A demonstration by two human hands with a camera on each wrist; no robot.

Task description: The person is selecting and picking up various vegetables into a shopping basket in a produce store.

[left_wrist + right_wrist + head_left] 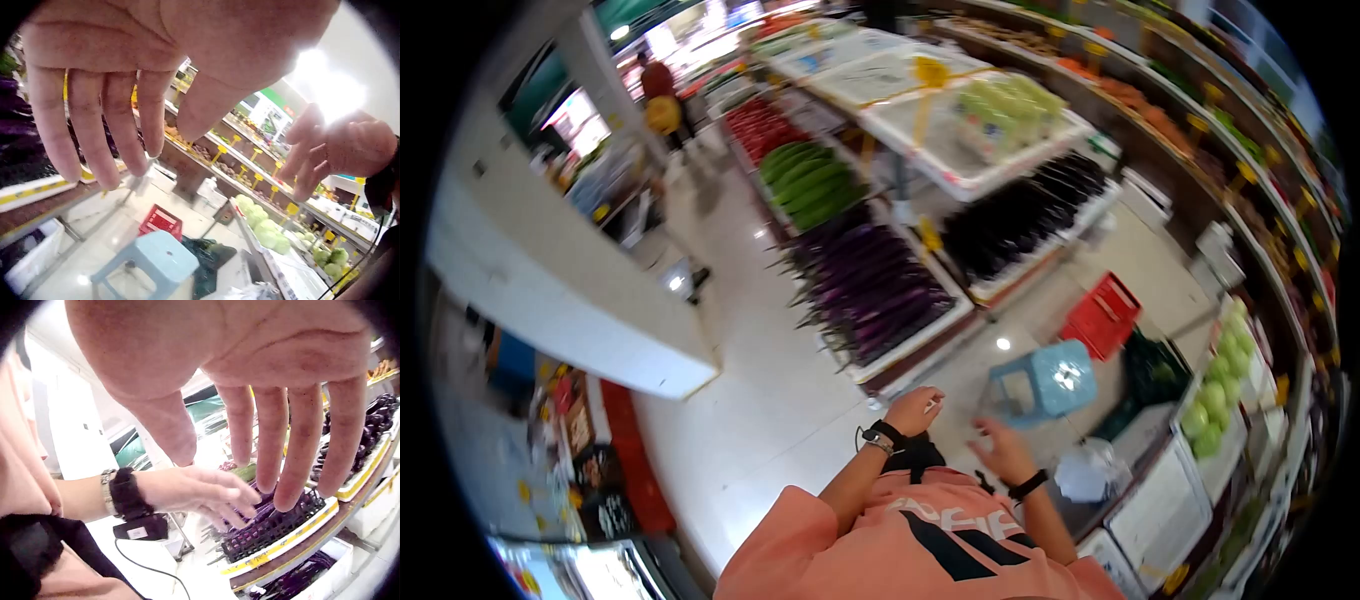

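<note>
Both hands are held in front of the body with nothing in them. My left hand point(915, 410), with a watch and a black strap at the wrist, is nearest the tray of long purple eggplants point(870, 290). In the left wrist view its fingers hang long and relaxed, thumb apart. My right hand point(1003, 452), with a black wristband, is beside the light blue plastic stool point(1060, 380) in the head view. Its fingers point(303, 444) stretch downward, slightly spread, in the right wrist view. A gap separates the two hands.
Dark eggplants point(1025, 215), long green vegetables point(810, 185) and bagged greens point(1010, 112) lie on the stand ahead. A red crate point(1103, 315) is on the floor behind the stool. Round pale green vegetables point(1220, 385) line the right side. A white pillar point(560, 230) stands left.
</note>
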